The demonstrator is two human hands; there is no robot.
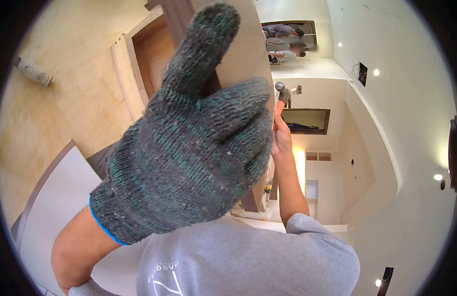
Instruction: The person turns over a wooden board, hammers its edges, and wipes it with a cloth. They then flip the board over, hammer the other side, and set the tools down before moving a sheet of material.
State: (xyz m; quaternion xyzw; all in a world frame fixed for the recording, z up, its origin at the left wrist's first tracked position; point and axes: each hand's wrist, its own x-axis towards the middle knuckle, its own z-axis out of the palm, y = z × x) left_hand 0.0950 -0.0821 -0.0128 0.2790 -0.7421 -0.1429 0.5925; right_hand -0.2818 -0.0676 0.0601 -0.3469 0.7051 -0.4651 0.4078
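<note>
My left hand (189, 153), in a dark grey and green knit glove with a blue cuff, fills the middle of the view. Its thumb points up and its other fingers curl over a wooden board (243, 44); the palm side is hidden. Further back to the right, my bare right hand (282, 138) is closed on the orange handle of a hammer (282, 96). The hammer's metal head points up beside the board's edge. A grey shirt (238, 261) with white lettering spans the bottom.
The scene appears turned sideways. A wooden frame (124, 74) and a stained tube (35, 71) are at the upper left, a white curved panel (60, 187) at the lower left. People (285, 42) stand in the background at the top. The lit ceiling (406, 93) lies right.
</note>
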